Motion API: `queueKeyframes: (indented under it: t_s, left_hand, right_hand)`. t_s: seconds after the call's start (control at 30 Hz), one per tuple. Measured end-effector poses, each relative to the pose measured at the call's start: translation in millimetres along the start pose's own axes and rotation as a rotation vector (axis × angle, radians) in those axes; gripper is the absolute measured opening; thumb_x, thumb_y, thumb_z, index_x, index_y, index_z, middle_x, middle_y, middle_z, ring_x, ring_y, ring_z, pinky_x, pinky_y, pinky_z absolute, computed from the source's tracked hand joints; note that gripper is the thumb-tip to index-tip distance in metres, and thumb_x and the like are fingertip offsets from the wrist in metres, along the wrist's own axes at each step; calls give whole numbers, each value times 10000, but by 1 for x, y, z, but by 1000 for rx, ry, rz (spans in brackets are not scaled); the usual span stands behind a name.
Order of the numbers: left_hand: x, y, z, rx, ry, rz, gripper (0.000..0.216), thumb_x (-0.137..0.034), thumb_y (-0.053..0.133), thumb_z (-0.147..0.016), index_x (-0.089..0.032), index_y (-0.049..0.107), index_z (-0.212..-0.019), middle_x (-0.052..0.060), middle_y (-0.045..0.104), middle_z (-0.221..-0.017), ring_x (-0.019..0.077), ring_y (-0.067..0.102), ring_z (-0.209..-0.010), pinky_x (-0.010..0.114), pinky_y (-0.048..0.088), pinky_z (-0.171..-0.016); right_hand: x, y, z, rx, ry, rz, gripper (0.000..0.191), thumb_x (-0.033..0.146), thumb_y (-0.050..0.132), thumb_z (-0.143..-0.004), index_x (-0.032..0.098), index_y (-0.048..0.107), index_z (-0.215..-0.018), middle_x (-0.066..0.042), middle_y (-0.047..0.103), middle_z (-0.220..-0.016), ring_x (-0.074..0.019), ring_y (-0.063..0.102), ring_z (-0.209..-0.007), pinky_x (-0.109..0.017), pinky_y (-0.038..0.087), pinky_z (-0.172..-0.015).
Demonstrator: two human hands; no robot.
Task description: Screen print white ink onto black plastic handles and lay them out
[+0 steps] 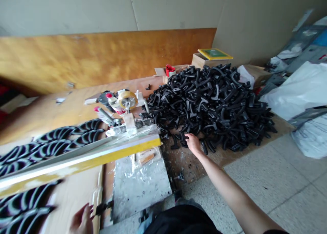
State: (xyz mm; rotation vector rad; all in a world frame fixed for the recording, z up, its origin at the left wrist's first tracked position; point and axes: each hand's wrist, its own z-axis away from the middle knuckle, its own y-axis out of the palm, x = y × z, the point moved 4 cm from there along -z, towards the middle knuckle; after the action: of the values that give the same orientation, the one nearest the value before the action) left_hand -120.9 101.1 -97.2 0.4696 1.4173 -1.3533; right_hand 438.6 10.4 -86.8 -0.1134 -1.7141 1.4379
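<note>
My right hand [193, 142] reaches to the near edge of a large heap of black curved plastic parts [204, 101]. Its fingers are closed on one black plastic part [183, 139], partly hidden among its neighbours. Low on the left, my left hand [83, 220] is slightly blurred, with fingers half curled and apart and nothing visible in them. Just right of it, a black fitting [102, 207] sits at the edge of a grey metal plate [140, 189]. A long frame with a yellow edge [127, 148] stretches across above the plate.
Rows of black curved parts [56, 142] lie at left, on both sides of the frame. Behind it are a tape roll [128, 100] and bottles. A box with a yellow-framed lid [215, 54] stands behind the heap. White plastic bags [304, 87] are at right.
</note>
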Motion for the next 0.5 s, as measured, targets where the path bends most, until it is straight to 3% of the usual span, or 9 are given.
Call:
queueKeyframes:
  t_s: [0.1,0.17,0.33,0.4,0.5]
  left_hand:
    - [8,-4,0,8,-29,42,418,-527,662,-573,-215,630,-850,32,691,-805,265,675,-823,383,558,-641]
    - [6,-2,0,30,-7,64,458,-550,654,-606,-195,640,-894,41,693,-832,252,672,-837,370,554,-662]
    - [-13,6,-4,104,111,92,489,-571,629,-709,-176,660,-995,52,708,-873,226,674,-844,338,546,-684]
    - [-19,8,-5,138,135,87,488,-568,626,-737,-179,666,-1029,56,716,-897,222,674,-855,334,544,-704]
    - [-19,6,-9,177,150,95,479,-561,621,-761,-180,666,-1048,59,716,-915,219,672,-859,331,541,-716]
  right_hand:
    - [30,-9,9,-30,-58,6,304,175,562,-890,255,684,-1157,-41,683,-1197,-210,626,-1071,-327,464,-945]
    - [71,-2,24,-29,-213,1,260,229,598,-890,260,704,-1125,-44,706,-1141,-224,608,-1072,-350,447,-956]
    - [188,54,73,101,-712,-32,163,235,637,-875,241,734,-1006,-36,722,-1003,-217,566,-1044,-342,392,-965]
    - [215,77,81,171,-783,23,129,247,622,-886,232,730,-955,-32,703,-961,-205,572,-967,-323,401,-906]
    - [227,95,81,192,-772,134,141,281,595,-905,221,722,-892,-42,667,-912,-213,552,-943,-321,394,-859]
